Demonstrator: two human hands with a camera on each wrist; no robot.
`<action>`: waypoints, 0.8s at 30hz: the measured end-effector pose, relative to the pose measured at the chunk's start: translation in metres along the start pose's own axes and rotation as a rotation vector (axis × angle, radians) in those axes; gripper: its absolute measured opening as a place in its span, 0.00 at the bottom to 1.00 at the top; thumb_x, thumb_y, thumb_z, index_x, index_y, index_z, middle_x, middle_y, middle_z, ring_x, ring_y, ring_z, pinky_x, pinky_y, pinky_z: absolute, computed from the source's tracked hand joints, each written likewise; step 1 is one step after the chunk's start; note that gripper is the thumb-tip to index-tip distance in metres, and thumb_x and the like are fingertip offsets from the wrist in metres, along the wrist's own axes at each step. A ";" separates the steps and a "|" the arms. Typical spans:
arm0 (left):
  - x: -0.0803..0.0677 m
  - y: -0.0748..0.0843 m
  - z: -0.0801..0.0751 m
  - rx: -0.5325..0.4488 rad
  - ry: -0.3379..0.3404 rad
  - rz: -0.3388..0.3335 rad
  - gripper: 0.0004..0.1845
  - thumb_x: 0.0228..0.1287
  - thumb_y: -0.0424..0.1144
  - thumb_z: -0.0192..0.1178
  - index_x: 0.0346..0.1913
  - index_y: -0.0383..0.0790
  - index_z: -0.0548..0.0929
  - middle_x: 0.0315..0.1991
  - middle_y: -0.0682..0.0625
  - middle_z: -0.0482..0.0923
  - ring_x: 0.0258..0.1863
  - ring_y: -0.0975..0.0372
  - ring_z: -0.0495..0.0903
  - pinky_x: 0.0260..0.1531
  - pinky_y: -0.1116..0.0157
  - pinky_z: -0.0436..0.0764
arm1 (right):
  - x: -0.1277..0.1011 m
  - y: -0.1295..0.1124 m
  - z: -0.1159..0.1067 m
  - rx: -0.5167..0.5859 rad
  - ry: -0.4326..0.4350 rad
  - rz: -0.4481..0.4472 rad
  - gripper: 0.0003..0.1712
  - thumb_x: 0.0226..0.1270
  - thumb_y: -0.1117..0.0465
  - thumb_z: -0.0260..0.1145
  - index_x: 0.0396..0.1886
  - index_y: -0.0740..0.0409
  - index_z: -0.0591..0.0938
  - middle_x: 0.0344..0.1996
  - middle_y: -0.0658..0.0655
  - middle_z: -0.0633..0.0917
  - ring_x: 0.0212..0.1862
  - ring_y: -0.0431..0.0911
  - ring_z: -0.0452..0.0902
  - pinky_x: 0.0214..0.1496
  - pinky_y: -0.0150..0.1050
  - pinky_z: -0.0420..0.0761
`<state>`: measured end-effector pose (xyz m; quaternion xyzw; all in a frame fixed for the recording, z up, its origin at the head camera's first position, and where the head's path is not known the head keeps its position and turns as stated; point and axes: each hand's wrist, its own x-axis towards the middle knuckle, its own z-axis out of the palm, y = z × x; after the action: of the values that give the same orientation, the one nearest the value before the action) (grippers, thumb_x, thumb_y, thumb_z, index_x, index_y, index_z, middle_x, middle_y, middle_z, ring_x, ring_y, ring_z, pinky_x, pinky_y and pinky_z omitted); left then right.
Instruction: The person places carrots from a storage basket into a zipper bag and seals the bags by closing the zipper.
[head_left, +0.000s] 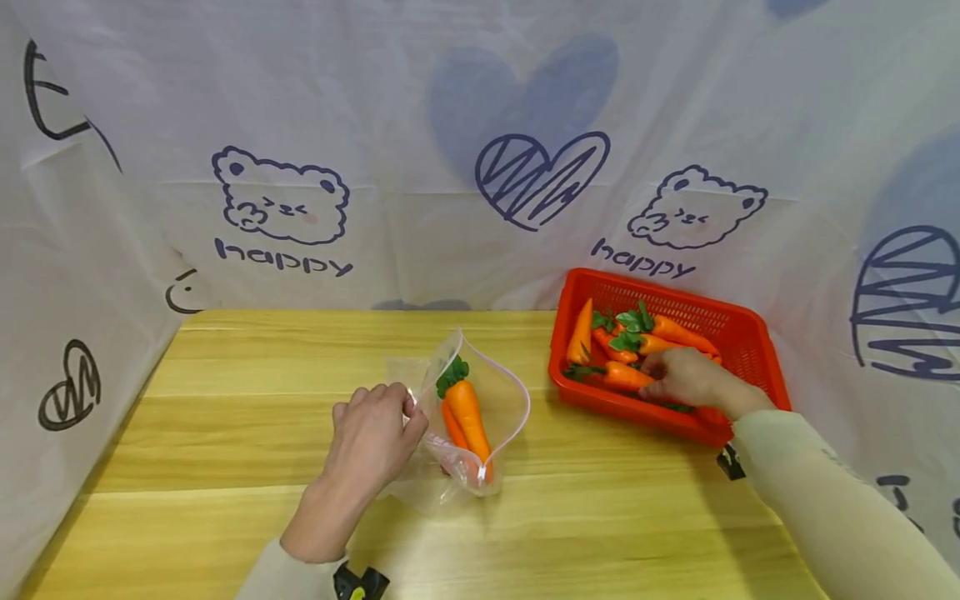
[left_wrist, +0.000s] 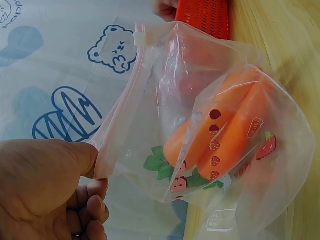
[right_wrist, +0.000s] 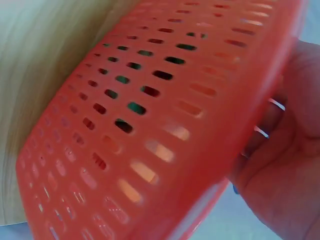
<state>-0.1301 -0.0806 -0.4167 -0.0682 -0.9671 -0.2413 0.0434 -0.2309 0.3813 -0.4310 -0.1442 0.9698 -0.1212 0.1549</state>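
Observation:
A clear zip bag [head_left: 517, 421] with a pink rim, a white slider and strawberry prints stands with its mouth spread, two orange carrots [head_left: 467, 412] with green tops inside. My left hand [head_left: 378, 433] pinches the bag's rim between thumb and fingers, on its left side; the left wrist view shows this pinch close up. Over on the right, my right hand [head_left: 686, 379] reaches into a red plastic basket [head_left: 753, 358]. Its thumb and fingers close around the lower part of a carrot [head_left: 624, 377]. In the right wrist view, the basket's rim hides the fingertips.
Several more carrots [head_left: 581, 333] with green leaves lie jumbled in the basket. The basket has perforated walls and stands near the back right of the wooden table [head_left: 262, 383]. A white printed cloth [head_left: 405, 108] hangs behind and at both sides.

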 end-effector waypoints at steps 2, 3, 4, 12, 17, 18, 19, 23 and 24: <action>0.000 0.000 0.001 -0.003 -0.003 -0.003 0.08 0.68 0.39 0.60 0.30 0.45 0.78 0.25 0.52 0.73 0.31 0.54 0.71 0.36 0.57 0.60 | 0.000 0.001 -0.003 -0.005 0.053 0.059 0.20 0.66 0.52 0.74 0.48 0.62 0.87 0.39 0.56 0.89 0.41 0.52 0.83 0.52 0.57 0.82; 0.000 -0.001 0.001 -0.005 -0.004 -0.004 0.08 0.68 0.39 0.59 0.30 0.45 0.78 0.25 0.52 0.73 0.31 0.54 0.71 0.36 0.57 0.60 | 0.000 0.002 -0.004 -0.022 0.081 0.086 0.21 0.66 0.51 0.74 0.48 0.64 0.86 0.38 0.58 0.89 0.40 0.53 0.82 0.51 0.57 0.82; 0.000 -0.001 0.001 -0.007 -0.005 -0.005 0.07 0.68 0.39 0.59 0.30 0.45 0.78 0.25 0.52 0.74 0.31 0.54 0.71 0.36 0.57 0.61 | -0.001 0.004 -0.005 -0.038 0.102 0.121 0.23 0.66 0.51 0.73 0.50 0.65 0.84 0.38 0.60 0.88 0.39 0.55 0.82 0.49 0.58 0.81; 0.001 -0.001 0.002 -0.010 -0.003 -0.005 0.07 0.67 0.39 0.61 0.30 0.45 0.78 0.26 0.52 0.74 0.31 0.54 0.71 0.36 0.57 0.61 | -0.002 0.014 -0.003 -0.143 0.132 0.240 0.22 0.68 0.51 0.69 0.47 0.65 0.75 0.32 0.61 0.83 0.35 0.59 0.81 0.40 0.61 0.80; 0.001 -0.001 0.002 -0.013 -0.003 -0.004 0.07 0.66 0.39 0.61 0.30 0.45 0.78 0.26 0.52 0.74 0.31 0.54 0.70 0.36 0.58 0.60 | 0.003 0.009 0.002 -0.199 0.145 0.247 0.20 0.68 0.48 0.70 0.38 0.60 0.76 0.32 0.60 0.83 0.43 0.64 0.82 0.49 0.65 0.75; 0.001 -0.001 0.002 -0.015 -0.005 -0.003 0.07 0.66 0.39 0.61 0.30 0.45 0.78 0.26 0.52 0.74 0.31 0.54 0.70 0.36 0.58 0.60 | 0.005 0.009 0.004 -0.209 0.150 0.247 0.20 0.68 0.48 0.70 0.38 0.60 0.76 0.32 0.60 0.83 0.45 0.64 0.82 0.50 0.66 0.74; 0.001 -0.001 0.002 -0.016 -0.005 -0.001 0.07 0.66 0.39 0.61 0.30 0.45 0.78 0.26 0.52 0.73 0.31 0.54 0.70 0.36 0.58 0.60 | 0.006 0.008 0.005 -0.218 0.156 0.240 0.20 0.68 0.48 0.71 0.38 0.60 0.77 0.32 0.61 0.83 0.46 0.65 0.82 0.50 0.66 0.73; 0.000 -0.001 0.001 -0.020 -0.006 0.002 0.07 0.66 0.38 0.61 0.30 0.45 0.78 0.25 0.52 0.73 0.30 0.54 0.70 0.35 0.58 0.60 | 0.011 0.005 0.011 -0.264 0.201 0.214 0.21 0.66 0.50 0.72 0.41 0.63 0.78 0.37 0.65 0.85 0.47 0.69 0.82 0.51 0.67 0.73; 0.000 -0.001 0.001 -0.020 -0.006 0.002 0.07 0.66 0.38 0.61 0.30 0.45 0.78 0.25 0.52 0.73 0.30 0.54 0.70 0.35 0.58 0.60 | 0.012 0.005 0.012 -0.277 0.209 0.207 0.22 0.66 0.50 0.72 0.43 0.65 0.79 0.39 0.67 0.85 0.48 0.70 0.82 0.52 0.68 0.73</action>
<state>-0.1304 -0.0805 -0.4180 -0.0700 -0.9647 -0.2507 0.0402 -0.2392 0.3797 -0.4471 -0.0502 0.9976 0.0157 0.0440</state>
